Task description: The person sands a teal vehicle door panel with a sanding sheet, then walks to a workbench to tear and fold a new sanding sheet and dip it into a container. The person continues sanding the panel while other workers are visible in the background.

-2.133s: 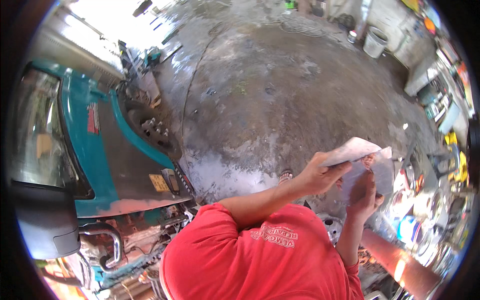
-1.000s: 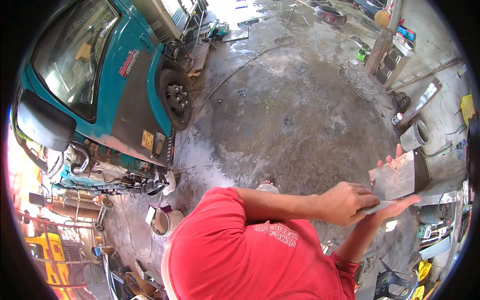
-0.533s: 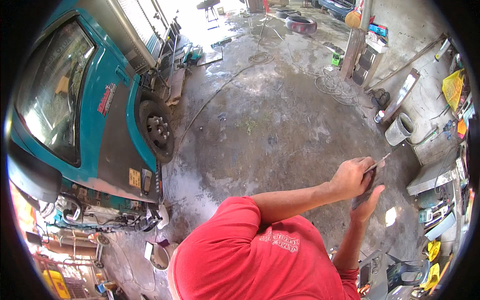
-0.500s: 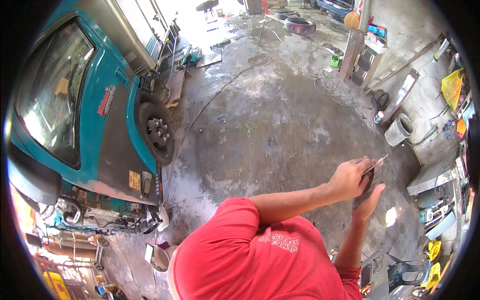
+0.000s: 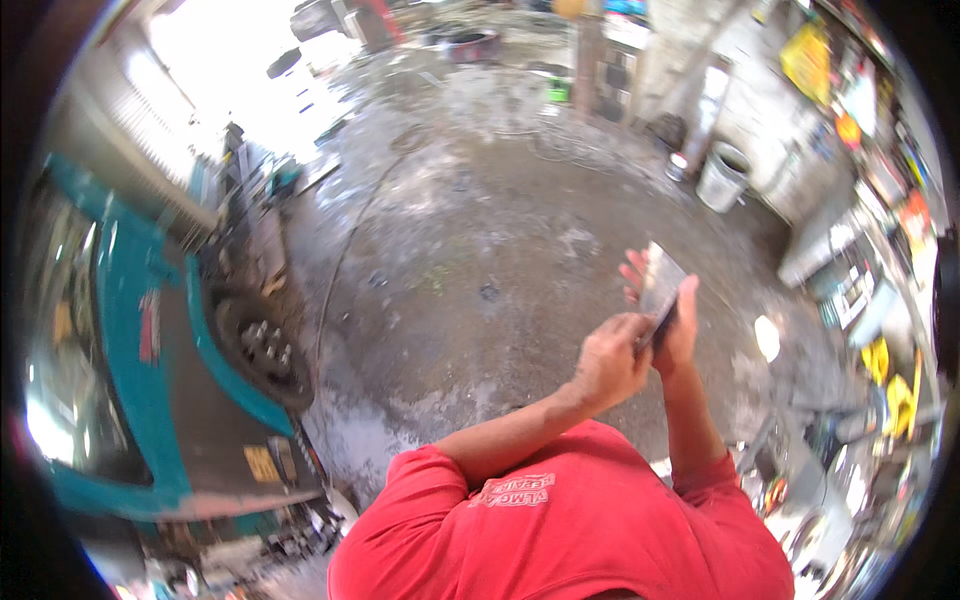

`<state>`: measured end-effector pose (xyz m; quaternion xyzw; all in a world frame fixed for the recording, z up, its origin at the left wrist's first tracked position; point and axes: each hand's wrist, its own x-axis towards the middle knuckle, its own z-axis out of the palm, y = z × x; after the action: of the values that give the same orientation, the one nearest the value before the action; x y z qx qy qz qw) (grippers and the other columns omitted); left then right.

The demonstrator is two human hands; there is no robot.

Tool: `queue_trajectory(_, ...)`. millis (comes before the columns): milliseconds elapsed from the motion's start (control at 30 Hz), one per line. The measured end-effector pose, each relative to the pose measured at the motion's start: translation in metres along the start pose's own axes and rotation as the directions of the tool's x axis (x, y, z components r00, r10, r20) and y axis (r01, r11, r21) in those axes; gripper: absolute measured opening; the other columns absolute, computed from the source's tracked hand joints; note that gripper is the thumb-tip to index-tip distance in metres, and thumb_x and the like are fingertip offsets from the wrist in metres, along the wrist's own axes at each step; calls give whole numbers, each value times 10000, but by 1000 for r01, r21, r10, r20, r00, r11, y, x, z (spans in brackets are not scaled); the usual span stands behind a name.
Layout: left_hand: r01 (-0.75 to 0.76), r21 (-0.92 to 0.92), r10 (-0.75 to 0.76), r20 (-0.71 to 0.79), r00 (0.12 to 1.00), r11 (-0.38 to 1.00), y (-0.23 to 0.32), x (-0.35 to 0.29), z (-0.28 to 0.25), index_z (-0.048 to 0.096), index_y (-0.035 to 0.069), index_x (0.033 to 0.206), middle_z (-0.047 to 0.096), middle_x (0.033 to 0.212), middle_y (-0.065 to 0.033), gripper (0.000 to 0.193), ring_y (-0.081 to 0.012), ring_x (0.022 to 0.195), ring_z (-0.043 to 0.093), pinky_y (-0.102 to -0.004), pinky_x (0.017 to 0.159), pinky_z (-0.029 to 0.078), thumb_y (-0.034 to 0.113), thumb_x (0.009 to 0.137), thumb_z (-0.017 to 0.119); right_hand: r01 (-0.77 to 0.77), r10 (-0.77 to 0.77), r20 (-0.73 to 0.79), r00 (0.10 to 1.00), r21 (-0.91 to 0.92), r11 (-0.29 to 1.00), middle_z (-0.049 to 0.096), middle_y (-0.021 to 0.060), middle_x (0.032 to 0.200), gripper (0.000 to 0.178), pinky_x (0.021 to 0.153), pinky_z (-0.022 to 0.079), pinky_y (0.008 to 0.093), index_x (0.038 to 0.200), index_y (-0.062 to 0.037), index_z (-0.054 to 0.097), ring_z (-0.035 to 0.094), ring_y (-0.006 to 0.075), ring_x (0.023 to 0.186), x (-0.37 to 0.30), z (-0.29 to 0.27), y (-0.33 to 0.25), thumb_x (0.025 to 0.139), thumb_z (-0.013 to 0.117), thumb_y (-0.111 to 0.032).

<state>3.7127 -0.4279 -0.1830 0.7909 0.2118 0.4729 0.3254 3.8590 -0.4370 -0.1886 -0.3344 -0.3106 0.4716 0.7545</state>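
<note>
Though motion-blurred, a flat grey plate (image 5: 662, 284), pale along one edge.

Pale lettering (image 5: 516, 490) (two rows, blurred) on the red shirt (image 5: 620, 530), unreadable decal (image 5: 149, 326) on the teal truck (image 5: 131, 270).

A flat grey sheet (image 5: 662, 285) hides the palm of a worker's bare right hand (image 5: 677, 330); the bare left hand (image 5: 612, 362) masks its own grip. The teal-and-grey truck (image 5: 130, 270) and red short-sleeved shirt (image 5: 620, 500) run out of view; jumbled, multicoloured clutter (image 5: 820, 490) blurs.
</note>
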Motion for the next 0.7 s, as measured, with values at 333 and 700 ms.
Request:
queue_trajectory(333,177,33,-176,-28,984,984,-46,38,11,668,28,1112,725,1026,-194,179,-443,998,698,-518,837,568,118,958,674,-17,15,-144,990,-14,1000,565,113,1563,673,1195,384,411,1598,-6,457,520,258,1444,-22,3,46,1149,458,-507)
queue_trajectory(700,216,-162,-202,96,975,963,-63,43,6,677,32,1117,715,982,-241,272,-488,942,687,-520,808,556,296,1065,637,-77,8,-265,964,-251,965,591,138,1518,540,1042,550,387,1594,3,462,639,221,1297,-19,-38,29,1128,574,-245)
